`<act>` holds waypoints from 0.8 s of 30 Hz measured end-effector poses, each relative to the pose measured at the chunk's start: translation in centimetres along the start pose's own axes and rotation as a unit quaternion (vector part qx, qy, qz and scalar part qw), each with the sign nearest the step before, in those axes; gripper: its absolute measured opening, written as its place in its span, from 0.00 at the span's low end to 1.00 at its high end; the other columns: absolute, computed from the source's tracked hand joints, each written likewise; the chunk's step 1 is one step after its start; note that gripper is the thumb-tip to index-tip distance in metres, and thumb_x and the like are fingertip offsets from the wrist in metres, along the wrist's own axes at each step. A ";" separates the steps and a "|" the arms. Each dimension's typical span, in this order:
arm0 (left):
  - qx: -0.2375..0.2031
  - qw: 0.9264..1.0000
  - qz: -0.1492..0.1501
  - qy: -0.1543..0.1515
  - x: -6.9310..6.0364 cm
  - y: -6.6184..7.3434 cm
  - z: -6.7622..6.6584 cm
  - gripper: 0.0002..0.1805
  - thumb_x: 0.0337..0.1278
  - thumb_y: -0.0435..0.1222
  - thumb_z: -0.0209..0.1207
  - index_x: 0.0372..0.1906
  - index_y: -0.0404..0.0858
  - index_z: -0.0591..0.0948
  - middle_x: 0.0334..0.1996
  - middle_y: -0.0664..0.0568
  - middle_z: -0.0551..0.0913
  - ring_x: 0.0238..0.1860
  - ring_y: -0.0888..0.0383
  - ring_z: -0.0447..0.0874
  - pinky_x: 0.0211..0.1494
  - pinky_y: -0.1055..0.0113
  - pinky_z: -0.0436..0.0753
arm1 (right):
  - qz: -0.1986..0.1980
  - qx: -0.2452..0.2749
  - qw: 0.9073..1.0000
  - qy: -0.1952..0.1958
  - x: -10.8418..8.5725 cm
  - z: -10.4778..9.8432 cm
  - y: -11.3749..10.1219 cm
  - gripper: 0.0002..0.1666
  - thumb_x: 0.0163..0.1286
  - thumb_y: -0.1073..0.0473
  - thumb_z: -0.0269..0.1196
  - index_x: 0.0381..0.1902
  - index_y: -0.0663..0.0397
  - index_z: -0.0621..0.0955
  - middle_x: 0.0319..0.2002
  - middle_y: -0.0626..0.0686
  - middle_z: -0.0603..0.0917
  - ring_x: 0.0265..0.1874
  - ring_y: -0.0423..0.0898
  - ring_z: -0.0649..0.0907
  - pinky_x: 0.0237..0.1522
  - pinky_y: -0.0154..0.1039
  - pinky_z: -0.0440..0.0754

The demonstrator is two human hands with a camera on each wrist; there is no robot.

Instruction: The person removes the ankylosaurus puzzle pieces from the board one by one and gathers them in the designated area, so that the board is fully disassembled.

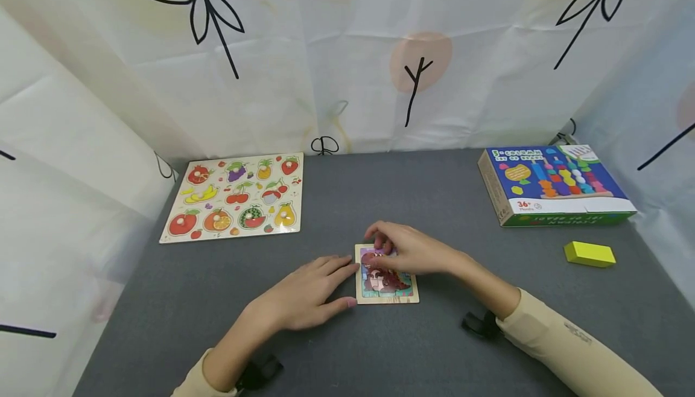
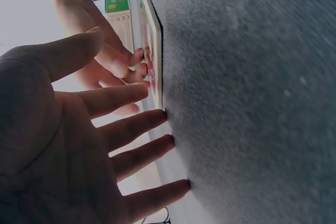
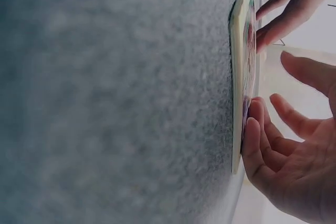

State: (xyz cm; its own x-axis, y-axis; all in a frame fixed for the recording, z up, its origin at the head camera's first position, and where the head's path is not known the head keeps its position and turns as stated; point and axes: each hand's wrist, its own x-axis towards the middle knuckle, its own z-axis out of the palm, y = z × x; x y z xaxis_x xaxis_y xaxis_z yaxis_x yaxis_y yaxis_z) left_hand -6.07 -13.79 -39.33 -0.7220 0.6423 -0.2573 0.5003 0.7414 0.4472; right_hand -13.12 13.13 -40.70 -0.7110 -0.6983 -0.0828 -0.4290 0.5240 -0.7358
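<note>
A small wooden-framed picture puzzle (image 1: 387, 299) with a red dinosaur lies flat on the grey table. The left hand (image 1: 306, 293) lies at its left edge, fingers spread and nearly straight, fingertips touching the frame. From the upper right the right hand (image 1: 415, 249) reaches over the puzzle's top; its fingers are bent, with fingertips on the upper part of the board. In the right wrist view the right hand (image 3: 294, 156) touches the board (image 3: 237, 77), thumb apart from the fingers, no piece visible in its grasp. The left wrist view shows the left hand (image 2: 79, 140) palm side, holding nothing.
A fruit puzzle board (image 1: 233, 198) lies at the back left. At the back right is a blue and green game box (image 1: 554, 186), with a yellow block (image 1: 589, 254) in front of it. White patterned cloth (image 1: 353, 53) hangs behind and beside the table.
</note>
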 end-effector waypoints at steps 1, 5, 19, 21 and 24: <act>0.001 1.000 0.001 -0.005 0.0 0.1 0.0 0.36 0.82 0.57 0.54 0.84 0.46 0.68 0.85 0.47 0.67 0.85 0.45 0.65 0.84 0.39 0.69 | 0.000 -0.004 1.000 -0.002 0.2 0.0 0.0 0.28 0.77 0.49 0.70 0.66 0.59 0.79 0.49 0.54 0.86 0.43 0.39 0.85 0.48 0.38 0.87; -0.004 1.000 0.002 -0.019 0.0 0.2 0.0 0.37 0.81 0.56 0.56 0.85 0.47 0.66 0.86 0.47 0.64 0.86 0.43 0.61 0.84 0.34 0.66 | 0.000 -0.025 1.000 -0.003 0.8 0.0 0.0 0.25 0.77 0.49 0.70 0.62 0.59 0.80 0.43 0.52 0.85 0.36 0.37 0.80 0.41 0.33 0.80; -0.010 0.999 -0.015 -0.035 0.0 0.7 0.3 0.36 0.81 0.55 0.57 0.85 0.49 0.67 0.88 0.48 0.60 0.89 0.43 0.55 0.84 0.27 0.59 | 0.038 -0.051 0.998 -0.016 2.0 0.2 0.1 0.21 0.72 0.49 0.74 0.54 0.54 0.83 0.38 0.49 0.84 0.30 0.37 0.76 0.36 0.33 0.75; -0.010 0.999 -0.014 -0.035 0.0 0.8 0.2 0.36 0.81 0.55 0.58 0.85 0.49 0.67 0.88 0.48 0.60 0.89 0.43 0.55 0.84 0.27 0.59 | 0.049 -0.065 0.997 -0.010 2.0 0.3 -0.2 0.20 0.72 0.49 0.74 0.53 0.53 0.83 0.38 0.48 0.84 0.30 0.38 0.76 0.35 0.33 0.75; -0.011 0.999 -0.013 -0.035 -0.1 0.8 0.2 0.36 0.81 0.54 0.58 0.85 0.49 0.67 0.88 0.48 0.60 0.89 0.42 0.55 0.84 0.27 0.60 | 0.065 -0.085 0.994 -0.004 1.9 0.5 -0.5 0.19 0.72 0.48 0.74 0.51 0.51 0.84 0.37 0.46 0.84 0.29 0.37 0.78 0.33 0.33 0.76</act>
State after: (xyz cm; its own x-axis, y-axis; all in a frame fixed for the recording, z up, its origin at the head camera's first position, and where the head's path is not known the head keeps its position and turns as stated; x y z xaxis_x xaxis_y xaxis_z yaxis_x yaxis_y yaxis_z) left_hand -5.53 -13.19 -39.08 -0.6984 0.6359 -0.3286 0.4704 0.7538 0.4589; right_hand -13.99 11.32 -40.78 -0.7631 -0.6221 -0.1753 -0.4216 0.6846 -0.5946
